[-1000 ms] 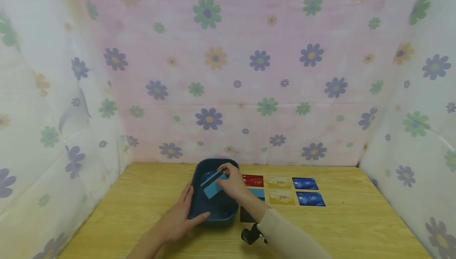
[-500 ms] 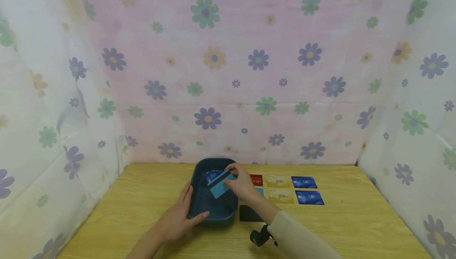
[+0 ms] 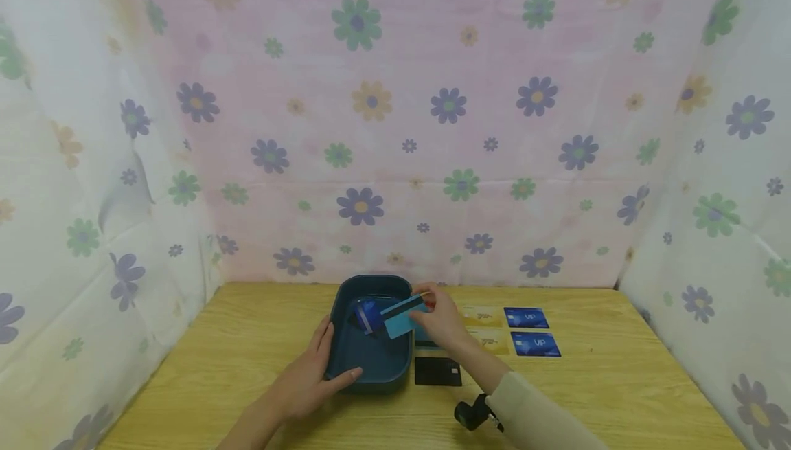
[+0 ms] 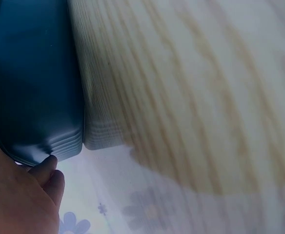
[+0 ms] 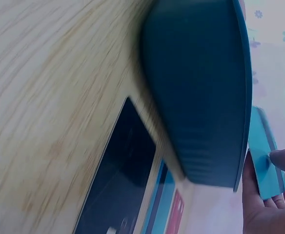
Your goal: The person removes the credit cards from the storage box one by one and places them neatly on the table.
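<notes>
In the head view, my right hand (image 3: pixel 440 319) pinches a light blue card (image 3: pixel 400 327) with a dark stripe between thumb and fingers. The card is tilted over the right rim of a dark blue plastic bin (image 3: pixel 373 364). My left hand (image 3: pixel 309 374) grips the bin at its near left, thumb over the rim and fingers along the outer wall. Inside the bin lies a blue card (image 3: pixel 369 316). The right wrist view shows the pinched light blue card (image 5: pixel 263 146) beside the bin's rim (image 5: pixel 247 97). In the left wrist view, fingers (image 4: pixel 47 168) touch the bin's edge.
Right of the bin lie a black card (image 3: pixel 438 372), another light blue card (image 3: pixel 425 340) partly hidden, yellow cards (image 3: pixel 484 315) and two blue VIP cards (image 3: pixel 535 344). A red card shows only in part behind my right hand. A flowered cloth (image 3: pixel 395 161) encloses the wooden table (image 3: pixel 235 340).
My right hand has moved right with the light blue card, from above the bin's middle to its right rim, uncovering the blue card inside. My left hand stays on the bin.
</notes>
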Demonstrator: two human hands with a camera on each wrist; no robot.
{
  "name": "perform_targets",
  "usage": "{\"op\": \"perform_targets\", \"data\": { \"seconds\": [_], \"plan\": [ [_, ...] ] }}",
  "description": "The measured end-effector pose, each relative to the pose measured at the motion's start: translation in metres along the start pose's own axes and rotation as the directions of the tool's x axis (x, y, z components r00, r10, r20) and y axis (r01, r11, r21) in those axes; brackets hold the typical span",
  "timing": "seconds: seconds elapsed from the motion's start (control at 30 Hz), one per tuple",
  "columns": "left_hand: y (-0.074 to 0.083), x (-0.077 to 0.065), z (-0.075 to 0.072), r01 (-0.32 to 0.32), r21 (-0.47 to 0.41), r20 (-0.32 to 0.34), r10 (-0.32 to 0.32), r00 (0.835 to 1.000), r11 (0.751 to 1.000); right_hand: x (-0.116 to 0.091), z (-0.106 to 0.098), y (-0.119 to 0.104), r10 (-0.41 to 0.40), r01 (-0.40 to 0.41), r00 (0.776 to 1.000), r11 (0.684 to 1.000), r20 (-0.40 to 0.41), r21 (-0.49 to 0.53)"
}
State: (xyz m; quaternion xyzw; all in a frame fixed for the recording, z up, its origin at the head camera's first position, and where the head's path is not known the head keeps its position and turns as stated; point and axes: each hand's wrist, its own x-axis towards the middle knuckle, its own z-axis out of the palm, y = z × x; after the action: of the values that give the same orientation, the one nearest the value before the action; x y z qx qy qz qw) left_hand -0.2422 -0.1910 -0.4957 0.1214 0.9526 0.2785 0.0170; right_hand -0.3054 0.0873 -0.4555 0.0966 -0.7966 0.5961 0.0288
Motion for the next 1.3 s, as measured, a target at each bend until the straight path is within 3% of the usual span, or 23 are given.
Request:
{"op": "perform_targets", "data": {
  "seconds": [0.7, 1.3],
  "plan": [
    [0.0, 0.0, -0.001, 0.006, -0.007, 0.013, -0.006, 1.0, 1.0, -0.017, -0.049, 0.013, 0.021, -0.021, 1.0, 0.999, -0.009, -0.042],
    [0.0, 0.0, -0.002, -0.001, 0.0, 0.015, 0.001, 1.0, 1.0, -0.046, -0.095, 0.027, 0.1, -0.096, 0.995, 0.981, 0.013, -0.17]
  ]
}}
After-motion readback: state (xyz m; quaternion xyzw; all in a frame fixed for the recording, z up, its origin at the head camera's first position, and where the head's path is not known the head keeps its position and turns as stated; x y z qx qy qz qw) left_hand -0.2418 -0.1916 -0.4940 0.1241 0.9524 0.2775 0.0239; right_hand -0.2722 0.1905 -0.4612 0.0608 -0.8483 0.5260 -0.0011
